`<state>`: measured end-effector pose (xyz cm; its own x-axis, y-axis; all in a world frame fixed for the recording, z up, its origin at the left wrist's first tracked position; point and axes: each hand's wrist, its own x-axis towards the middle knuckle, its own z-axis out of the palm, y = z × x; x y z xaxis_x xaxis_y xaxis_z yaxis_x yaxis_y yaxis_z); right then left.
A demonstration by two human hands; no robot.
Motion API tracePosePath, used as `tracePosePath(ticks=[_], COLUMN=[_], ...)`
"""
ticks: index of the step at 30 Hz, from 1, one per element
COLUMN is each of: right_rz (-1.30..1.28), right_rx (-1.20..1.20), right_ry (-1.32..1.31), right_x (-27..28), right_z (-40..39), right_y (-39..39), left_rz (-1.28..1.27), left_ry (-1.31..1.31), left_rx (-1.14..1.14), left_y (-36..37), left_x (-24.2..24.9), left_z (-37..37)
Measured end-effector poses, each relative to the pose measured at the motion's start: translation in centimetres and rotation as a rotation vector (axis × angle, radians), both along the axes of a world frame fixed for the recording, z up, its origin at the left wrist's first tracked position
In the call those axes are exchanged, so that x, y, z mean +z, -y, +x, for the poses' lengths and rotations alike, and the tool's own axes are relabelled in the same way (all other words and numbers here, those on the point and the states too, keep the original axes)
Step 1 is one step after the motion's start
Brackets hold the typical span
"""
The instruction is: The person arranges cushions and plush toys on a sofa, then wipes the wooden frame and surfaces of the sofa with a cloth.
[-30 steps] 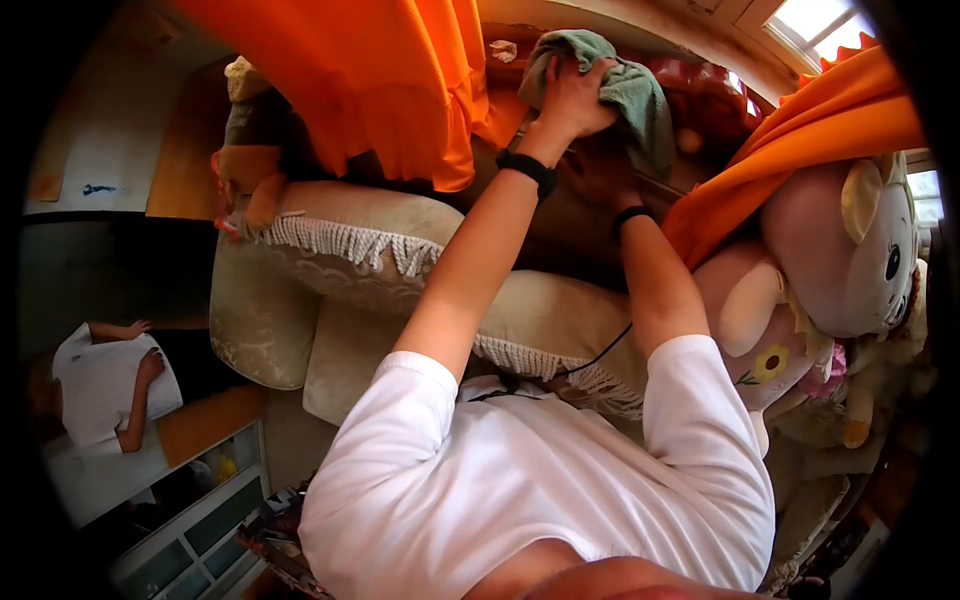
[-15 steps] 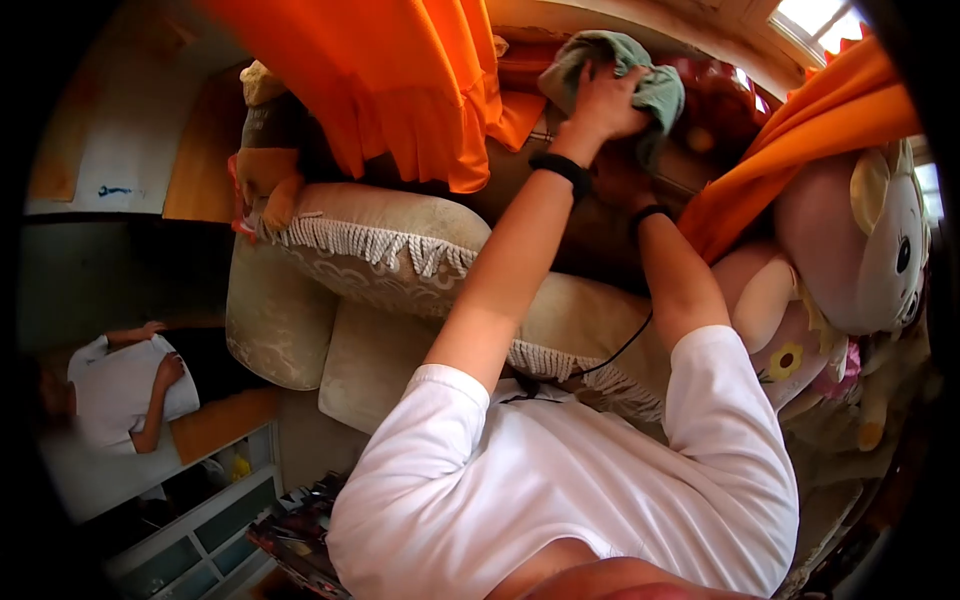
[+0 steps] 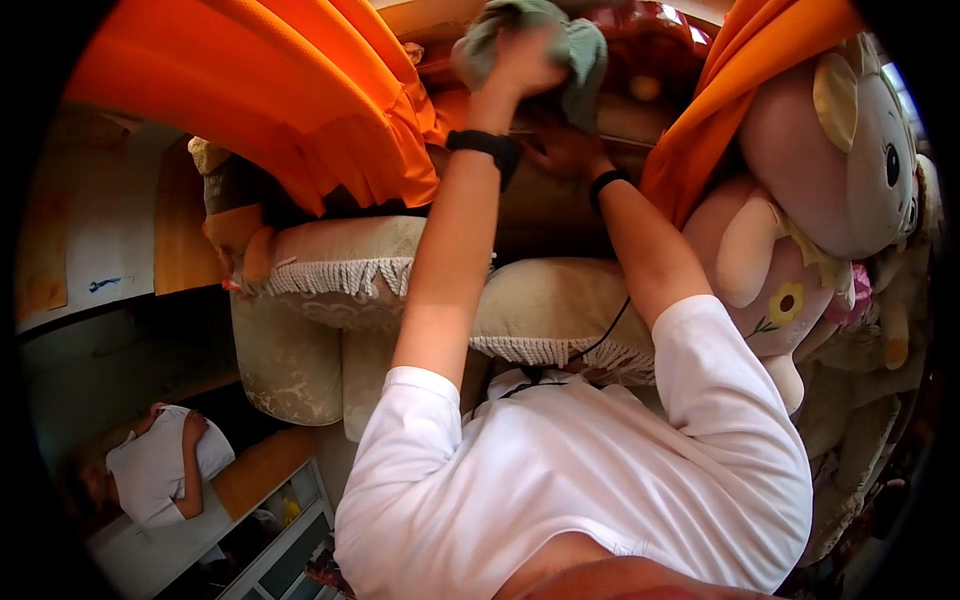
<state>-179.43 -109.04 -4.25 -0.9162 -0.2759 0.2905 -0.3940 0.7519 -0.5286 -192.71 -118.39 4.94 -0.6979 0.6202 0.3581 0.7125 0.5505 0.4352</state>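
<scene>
My left hand (image 3: 528, 62), smeared by motion, grips a grey-green cloth (image 3: 584, 75) at the top of the view, above a brown ledge behind the sofa. Part of the cloth hangs down to the right of that hand. Just below it, in shadow, my right hand (image 3: 568, 150) rests near the brown surface with some fingers stretched to the left. It appears to hold nothing, though its upper part is dim and partly behind the cloth. Dark bands circle both wrists.
Orange curtains (image 3: 270, 100) hang to the left, and another orange drape (image 3: 740, 75) is to the right. Fringed cushions (image 3: 550, 300) line the sofa. A large plush toy (image 3: 800, 160) sits at right, a smaller one (image 3: 235, 220) at left. Another person (image 3: 165, 465) appears at lower left.
The view has shifted, so the surroundings sit differently in it. My left hand remains on the cloth, now blurred, and my right hand stays below it.
</scene>
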Motion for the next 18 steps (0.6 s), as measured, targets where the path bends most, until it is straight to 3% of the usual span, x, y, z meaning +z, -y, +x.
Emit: tracePosePath(ticks=[1, 5, 8, 9, 10, 11, 13, 17, 18], right_rz=[0.0, 0.273, 0.225, 0.178, 0.128, 0.128, 0.235, 0.322, 0.164], right_rx=[0.025, -0.048, -0.05, -0.054, -0.061, -0.06, -0.047, -0.044, -0.074], right_ry=[-0.154, -0.411, -0.289, 0.085, 0.456, 0.456, -0.101, -0.233, 0.104], right_x=[-0.2, 0.7, 1.4, 2.8, 3.8, 1.8, -4.6, -5.3, -0.3], right_z=[-0.2, -0.3, -0.1, 0.3, 0.5, -0.1, -0.8, -1.3, 0.1], right_y=[0.0, 0.1, 0.6, 0.6, 0.6, 0.3, -0.9, -1.4, -0.4], left_rz=[0.107, 0.164, 0.249, 0.336, 0.315, 0.315, 0.131, 0.069, 0.036], left_ry=[0.146, 0.057, -0.064, -0.168, -0.075, -0.075, 0.227, 0.028, 0.02], left_rx=[-0.055, -0.027, -0.062, -0.093, -0.132, -0.132, -0.045, 0.046, 0.059], left_y=[-1.1, -2.0, -0.4, 0.3, 1.0, 1.6, 3.0, 3.1, 2.7], left_x=[0.8, 1.4, 0.0, -1.2, -2.8, -2.6, -2.7, -1.4, 0.7], left_z=[0.9, 3.3, 3.9, 4.2, 4.2, 4.8, 8.1, 8.7, 8.9])
